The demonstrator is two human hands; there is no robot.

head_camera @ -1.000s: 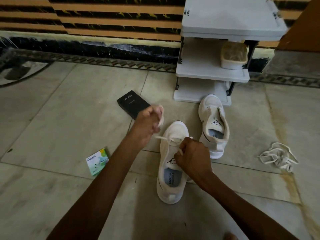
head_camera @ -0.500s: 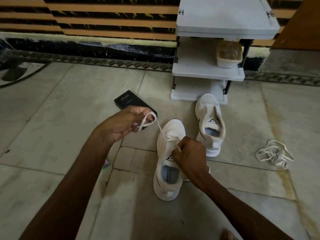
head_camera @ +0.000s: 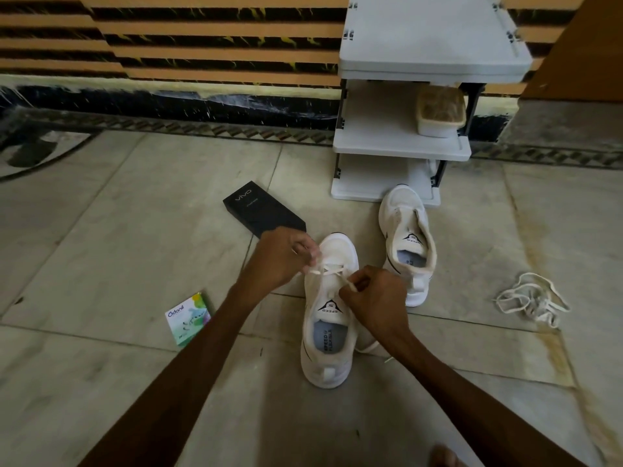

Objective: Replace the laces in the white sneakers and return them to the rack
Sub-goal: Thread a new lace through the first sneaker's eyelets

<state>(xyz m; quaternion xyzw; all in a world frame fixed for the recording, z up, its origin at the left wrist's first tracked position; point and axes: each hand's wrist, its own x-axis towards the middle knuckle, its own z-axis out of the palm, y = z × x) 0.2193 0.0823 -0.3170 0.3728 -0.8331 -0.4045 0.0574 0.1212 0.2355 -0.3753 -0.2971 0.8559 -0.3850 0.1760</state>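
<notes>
**Stone floor, both hands on the near sneaker's lace**

Pale stone floor fills my view, and everything sits on it. Closest to me stands the near sneaker, heel toward me, toe pointing at the wall. A lace crosses its lowest eyelets. My left hand pinches one strand at the toe's left side, fingers curled around it. My right hand pinches the other strand just over the tongue. Left of my forearm lies a green packet. Well to the right sits a loose tangle of laces. Beyond my right hand stands the second sneaker, unlaced, its toe against the foot of the rack. A black box lies just beyond my left hand. The white rack's middle shelf carries a tub. Behind it rises a striped wall.
</notes>
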